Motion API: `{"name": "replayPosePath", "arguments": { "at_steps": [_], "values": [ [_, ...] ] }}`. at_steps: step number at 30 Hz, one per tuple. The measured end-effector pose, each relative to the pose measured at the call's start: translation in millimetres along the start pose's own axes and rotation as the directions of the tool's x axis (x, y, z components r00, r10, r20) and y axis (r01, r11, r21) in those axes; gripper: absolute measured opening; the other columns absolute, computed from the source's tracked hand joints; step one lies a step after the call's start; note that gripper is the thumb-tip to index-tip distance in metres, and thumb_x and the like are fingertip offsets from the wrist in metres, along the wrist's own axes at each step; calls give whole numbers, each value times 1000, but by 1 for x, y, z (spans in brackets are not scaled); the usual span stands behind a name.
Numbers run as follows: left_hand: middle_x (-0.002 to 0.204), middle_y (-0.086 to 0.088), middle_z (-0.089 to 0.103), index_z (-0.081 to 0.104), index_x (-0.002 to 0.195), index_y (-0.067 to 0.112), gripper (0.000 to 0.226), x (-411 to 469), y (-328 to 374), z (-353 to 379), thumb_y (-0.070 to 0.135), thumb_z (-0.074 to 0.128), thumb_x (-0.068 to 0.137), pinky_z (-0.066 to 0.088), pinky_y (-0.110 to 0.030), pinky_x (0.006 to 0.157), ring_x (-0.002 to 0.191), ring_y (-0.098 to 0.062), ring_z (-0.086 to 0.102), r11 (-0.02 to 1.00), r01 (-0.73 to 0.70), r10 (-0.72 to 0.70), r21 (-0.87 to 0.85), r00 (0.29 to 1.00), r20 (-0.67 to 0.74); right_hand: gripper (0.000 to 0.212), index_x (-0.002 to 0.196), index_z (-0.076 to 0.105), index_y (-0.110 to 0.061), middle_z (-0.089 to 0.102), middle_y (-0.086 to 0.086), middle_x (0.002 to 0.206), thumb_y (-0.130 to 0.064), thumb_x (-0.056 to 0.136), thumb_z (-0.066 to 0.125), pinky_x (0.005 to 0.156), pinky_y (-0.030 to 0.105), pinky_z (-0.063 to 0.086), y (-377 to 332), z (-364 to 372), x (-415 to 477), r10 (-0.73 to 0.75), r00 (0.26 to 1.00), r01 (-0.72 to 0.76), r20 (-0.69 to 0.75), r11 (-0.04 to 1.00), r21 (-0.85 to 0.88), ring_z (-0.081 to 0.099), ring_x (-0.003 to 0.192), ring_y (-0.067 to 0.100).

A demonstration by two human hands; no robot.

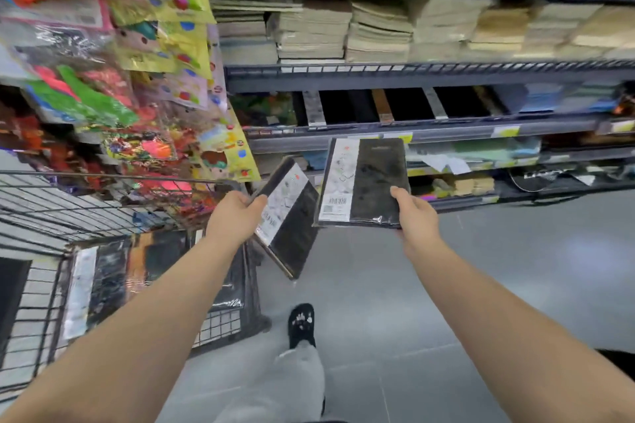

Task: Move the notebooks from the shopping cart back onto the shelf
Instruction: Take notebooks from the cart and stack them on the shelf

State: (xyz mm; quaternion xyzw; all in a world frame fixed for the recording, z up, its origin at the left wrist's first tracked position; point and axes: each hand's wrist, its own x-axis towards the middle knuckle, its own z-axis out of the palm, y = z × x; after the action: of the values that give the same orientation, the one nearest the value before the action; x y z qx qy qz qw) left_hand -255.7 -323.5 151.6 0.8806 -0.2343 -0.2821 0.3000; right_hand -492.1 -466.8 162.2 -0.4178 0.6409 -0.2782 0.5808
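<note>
— Right, which hand goes first?

— Probably the right hand (414,213). It grips a black wrapped notebook (372,182) by its lower right corner, long axis pointing up toward the shelf row of black notebooks (405,105) just above and ahead.

— And the other?

— The left hand (237,216) is closed on a second black notebook (292,220), tilted, hanging beside the shopping cart (103,216), farther from the shelf. More notebooks lie in the cart.

— Any label legible?

— Only barcodes on the white strips; the print is too blurred to read.

The shopping cart (51,216) stands left of the shelf (412,127), with notebooks (103,285) in it.
</note>
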Motion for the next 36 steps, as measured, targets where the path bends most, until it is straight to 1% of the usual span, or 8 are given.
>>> {"name": "replayPosePath", "arguments": {
  "at_steps": [3, 7, 11, 14, 18, 24, 27, 36],
  "values": [
    [77, -13, 58, 49, 71, 8, 40, 27, 11, 18, 42, 52, 90, 38, -34, 70, 81, -32, 58, 1000, 22, -22, 0, 999, 40, 71, 87, 51, 10, 50, 34, 114, -51, 57, 71, 80, 40, 49, -8, 13, 42, 15, 999, -15, 47, 1000, -2, 46, 74, 21],
    [71, -13, 58, 45, 59, 11, 44, 50, 23, 32, 40, 49, 92, 37, -31, 69, 74, -29, 57, 996, 83, -85, 38, 995, 55, 68, 90, 62, 1, 64, 24, 111, -54, 51, 72, 100, 51, 47, -23, 39, 88, 84, 991, -87, 104, 996, 18, 65, 90, 25],
    [63, -10, 59, 46, 56, 9, 47, 72, 28, 41, 41, 51, 89, 41, -31, 69, 72, -30, 62, 988, 150, -151, 25, 987, 58, 41, 88, 65, -11, 70, 10, 106, -44, 66, 74, 100, 46, 48, -35, 67, 127, 139, 980, -143, 145, 989, 19, 65, 105, 27],
    [69, -12, 62, 52, 65, 5, 45, 84, 29, 48, 44, 51, 87, 46, -34, 75, 76, -30, 62, 981, 193, -194, 31, 980, 45, 68, 113, 64, -17, 65, 0, 119, -51, 55, 77, 97, 42, 50, -40, 84, 157, 213, 964, -215, 158, 977, -8, 62, 108, 22],
    [75, -14, 61, 57, 77, 5, 41, 94, 35, 62, 43, 51, 90, 40, -31, 69, 74, -28, 58, 968, 246, -247, 47, 969, 17, 72, 103, 68, -32, 57, -5, 128, -60, 38, 81, 84, 33, 55, -35, 101, 217, 271, 943, -277, 195, 961, 5, 59, 111, 18],
    [78, -7, 60, 57, 94, 1, 39, 102, 45, 81, 40, 53, 92, 43, -24, 55, 70, -26, 56, 945, 324, -326, -47, 944, -40, 36, 116, 61, -15, 38, 5, 151, -31, 86, 69, 105, 23, 42, -42, 114, 211, 380, 812, -510, 443, 831, 221, 45, 134, 23],
    [73, -3, 60, 55, 89, 5, 33, 105, 46, 88, 38, 54, 91, 39, -16, 33, 55, -15, 56, 926, 366, -371, -93, 927, -47, 33, 112, 60, -10, 58, 8, 131, -31, 88, 66, 98, 24, 47, -31, 112, 211, 439, 718, -580, 540, 806, 117, 59, 114, 17],
    [90, -15, 68, 56, 94, 5, 43, 105, 41, 95, 47, 55, 86, 57, -45, 78, 76, -30, 68, 885, 429, -444, -179, 895, -48, 8, 94, 59, -6, 66, 6, 90, -11, 90, 63, 71, 18, 56, -55, 145, 234, 290, 817, -410, 499, 900, 148, 64, 84, 11]
  ]
}}
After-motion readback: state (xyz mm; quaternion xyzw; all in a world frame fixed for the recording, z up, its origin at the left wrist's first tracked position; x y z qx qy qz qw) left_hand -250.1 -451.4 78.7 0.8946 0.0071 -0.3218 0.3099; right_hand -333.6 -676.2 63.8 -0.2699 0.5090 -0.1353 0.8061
